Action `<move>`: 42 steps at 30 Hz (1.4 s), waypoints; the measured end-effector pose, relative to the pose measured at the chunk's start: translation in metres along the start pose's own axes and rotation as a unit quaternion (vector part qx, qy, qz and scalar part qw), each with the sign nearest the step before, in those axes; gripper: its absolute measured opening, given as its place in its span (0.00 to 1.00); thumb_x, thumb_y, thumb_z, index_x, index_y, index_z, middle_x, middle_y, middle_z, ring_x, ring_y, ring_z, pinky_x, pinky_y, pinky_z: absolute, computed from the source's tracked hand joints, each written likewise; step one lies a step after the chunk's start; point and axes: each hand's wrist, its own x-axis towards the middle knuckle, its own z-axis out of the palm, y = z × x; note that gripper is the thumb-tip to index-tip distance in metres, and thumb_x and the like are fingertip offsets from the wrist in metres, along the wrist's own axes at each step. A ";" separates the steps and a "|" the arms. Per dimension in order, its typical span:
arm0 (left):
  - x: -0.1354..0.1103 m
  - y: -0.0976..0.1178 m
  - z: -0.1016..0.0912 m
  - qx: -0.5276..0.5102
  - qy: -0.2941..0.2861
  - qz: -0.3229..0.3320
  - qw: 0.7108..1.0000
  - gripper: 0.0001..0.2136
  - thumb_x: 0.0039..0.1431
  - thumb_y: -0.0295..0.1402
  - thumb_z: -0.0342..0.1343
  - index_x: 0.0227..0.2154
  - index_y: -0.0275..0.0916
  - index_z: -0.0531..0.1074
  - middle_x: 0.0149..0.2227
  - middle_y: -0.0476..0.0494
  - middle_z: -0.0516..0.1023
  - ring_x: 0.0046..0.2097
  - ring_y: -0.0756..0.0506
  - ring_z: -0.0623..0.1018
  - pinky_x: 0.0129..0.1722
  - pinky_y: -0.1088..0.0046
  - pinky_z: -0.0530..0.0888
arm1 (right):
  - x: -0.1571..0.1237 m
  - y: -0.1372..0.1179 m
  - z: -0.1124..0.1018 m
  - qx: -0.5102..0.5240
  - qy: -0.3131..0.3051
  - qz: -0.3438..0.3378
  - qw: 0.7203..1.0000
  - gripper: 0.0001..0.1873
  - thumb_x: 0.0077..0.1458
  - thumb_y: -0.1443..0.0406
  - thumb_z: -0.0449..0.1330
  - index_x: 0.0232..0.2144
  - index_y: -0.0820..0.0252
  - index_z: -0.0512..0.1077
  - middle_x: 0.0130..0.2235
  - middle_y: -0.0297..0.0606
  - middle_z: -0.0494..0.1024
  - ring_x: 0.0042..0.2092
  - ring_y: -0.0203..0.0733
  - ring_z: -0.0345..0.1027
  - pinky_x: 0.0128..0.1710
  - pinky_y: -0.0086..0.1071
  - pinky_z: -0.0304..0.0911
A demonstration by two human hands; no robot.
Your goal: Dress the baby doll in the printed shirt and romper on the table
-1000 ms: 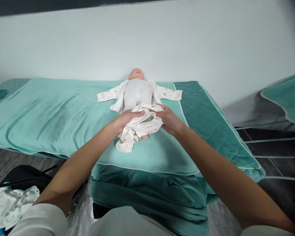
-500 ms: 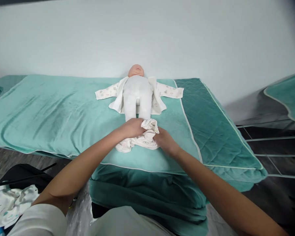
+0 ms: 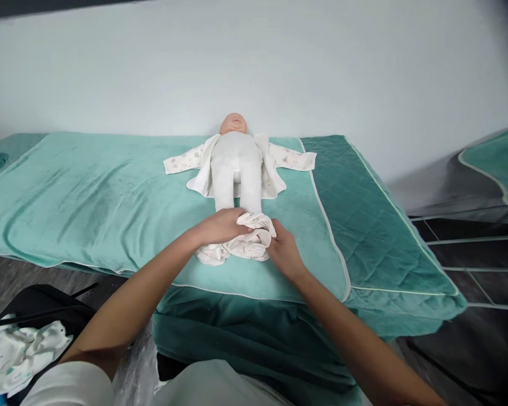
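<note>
On its back on the green bed lies a baby doll (image 3: 237, 155) with a white cloth body, head toward the wall. It has its arms in a white printed baby jacket (image 3: 294, 157), which hangs unfastened at the front. Bunched white baby pants (image 3: 256, 239) gather at the doll's lower legs, and its feet are hidden. My left hand (image 3: 224, 224) is closed on the top edge of the cloth, beside the doll's legs. My right hand (image 3: 284, 248) pinches the right edge of the same bunched cloth.
A light green sheet (image 3: 88, 197) covers most of the bed, with a darker quilted cover (image 3: 359, 220) at the right. White printed cloth (image 3: 29, 355) lies on a black chair (image 3: 42, 299) at lower left. Metal rails (image 3: 478, 269) stand to the right.
The bunched pants have shifted slightly, their upper rim now drawn wider between my hands. Both hands have moved a little nearer to me. The doll lies as before.
</note>
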 end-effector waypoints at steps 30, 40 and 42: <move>-0.028 0.020 -0.009 -0.291 -0.016 -0.023 0.956 0.19 0.55 0.42 0.68 0.48 0.42 0.78 0.57 0.42 0.78 0.51 0.41 0.78 0.47 0.70 0.73 | 0.006 0.003 -0.010 0.384 -0.056 0.117 0.914 0.30 0.34 0.50 0.77 0.39 0.54 0.77 0.38 0.38 0.81 0.38 0.48 0.73 0.40 0.39 0.67; -0.029 0.019 0.001 -0.326 0.034 -0.023 0.944 0.16 0.52 0.39 0.70 0.42 0.41 0.79 0.51 0.43 0.80 0.48 0.43 0.78 0.46 0.71 0.73 | 0.003 -0.002 -0.012 0.381 -0.068 0.100 0.917 0.23 0.37 0.53 0.76 0.25 0.55 0.68 0.25 0.29 0.65 0.28 0.36 0.57 0.29 0.31 0.56; -0.025 0.013 0.006 -0.383 0.055 -0.048 0.921 0.18 0.49 0.38 0.72 0.42 0.40 0.78 0.47 0.44 0.81 0.44 0.45 0.78 0.43 0.72 0.73 | 0.004 -0.001 -0.010 0.382 -0.055 0.105 0.917 0.24 0.37 0.52 0.76 0.29 0.55 0.69 0.28 0.31 0.69 0.31 0.38 0.61 0.31 0.32 0.60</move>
